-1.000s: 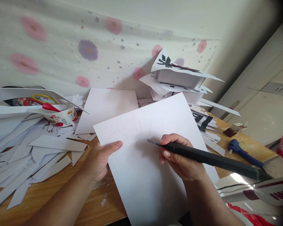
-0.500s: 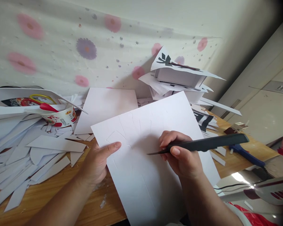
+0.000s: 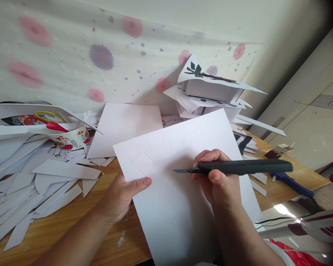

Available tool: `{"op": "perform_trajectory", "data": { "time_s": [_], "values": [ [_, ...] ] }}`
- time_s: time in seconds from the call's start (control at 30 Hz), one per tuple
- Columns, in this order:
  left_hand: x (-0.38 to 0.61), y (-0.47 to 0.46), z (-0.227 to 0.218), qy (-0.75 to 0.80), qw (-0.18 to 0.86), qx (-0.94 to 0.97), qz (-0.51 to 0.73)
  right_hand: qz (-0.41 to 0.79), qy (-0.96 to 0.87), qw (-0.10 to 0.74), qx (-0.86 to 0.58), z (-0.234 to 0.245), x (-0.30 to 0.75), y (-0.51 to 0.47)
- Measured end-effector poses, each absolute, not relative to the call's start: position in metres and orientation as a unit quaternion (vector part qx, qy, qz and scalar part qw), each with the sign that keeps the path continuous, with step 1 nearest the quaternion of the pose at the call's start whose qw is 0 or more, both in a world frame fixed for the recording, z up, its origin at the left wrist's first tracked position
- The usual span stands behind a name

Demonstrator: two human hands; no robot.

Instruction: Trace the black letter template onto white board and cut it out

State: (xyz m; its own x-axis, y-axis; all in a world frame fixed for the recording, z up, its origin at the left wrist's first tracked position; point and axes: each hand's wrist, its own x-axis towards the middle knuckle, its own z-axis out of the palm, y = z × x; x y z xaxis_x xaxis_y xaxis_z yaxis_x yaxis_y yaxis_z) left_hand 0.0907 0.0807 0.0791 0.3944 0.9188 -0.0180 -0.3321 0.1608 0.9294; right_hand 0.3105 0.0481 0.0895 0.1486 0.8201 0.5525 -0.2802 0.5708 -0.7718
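Far left on the wooden table (image 3: 58, 229): heap of white paper offcuts (image 3: 30, 184), strips and curved pieces overlapping. Behind the heap, a printed paper cup (image 3: 72, 138) with a red handle (image 3: 57, 126) sticking out.

Centre left: left hand (image 3: 122, 195) clamped on the left edge of a white sheet (image 3: 183, 214), thumb on top, fingers hidden underneath. Sheet tilted, near corner hanging over the table's near edge; faint cut outlines show on its far half. A second blank sheet (image 3: 124, 125) lies flat beyond it, against the flowered wall cloth (image 3: 100, 55).

Centre right: right hand (image 3: 219, 184) closed around a black knife (image 3: 238, 167), thumb pressed along the handle. Knife lies roughly level above the white sheet, blade pointing left, tip just over the paper; contact cannot be made out.

Right: stack of white boxes and loose sheets (image 3: 211, 92) at the far edge. Blue tool (image 3: 291, 183) on the table near the right edge, partly behind the knife handle.
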Motion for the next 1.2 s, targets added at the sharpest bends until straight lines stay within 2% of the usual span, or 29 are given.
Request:
{"op": "perform_trajectory", "data": {
  "time_s": [0.2, 0.33, 0.6, 0.8, 1.2],
  "values": [
    [0.090, 0.079, 0.085, 0.326, 0.676, 0.457, 0.478, 0.331, -0.549, 0.707, -0.297, 0.092, 0.319, 0.046],
    [0.078, 0.085, 0.097, 0.353, 0.647, 0.457, 0.497, 0.335, -0.572, 0.692, -0.285, 0.102, 0.312, 0.048],
    [0.078, 0.089, 0.096, 0.367, 0.647, 0.448, 0.497, 0.197, -0.503, 0.781, -0.312, 0.082, 0.275, 0.053],
    [0.082, 0.084, 0.094, 0.369, 0.647, 0.438, 0.504, 0.129, -0.498, 0.795, -0.321, 0.070, 0.275, 0.050],
    [0.082, 0.082, 0.094, 0.371, 0.642, 0.438, 0.509, 0.126, -0.502, 0.790, -0.327, 0.071, 0.274, 0.049]
  ]
}}
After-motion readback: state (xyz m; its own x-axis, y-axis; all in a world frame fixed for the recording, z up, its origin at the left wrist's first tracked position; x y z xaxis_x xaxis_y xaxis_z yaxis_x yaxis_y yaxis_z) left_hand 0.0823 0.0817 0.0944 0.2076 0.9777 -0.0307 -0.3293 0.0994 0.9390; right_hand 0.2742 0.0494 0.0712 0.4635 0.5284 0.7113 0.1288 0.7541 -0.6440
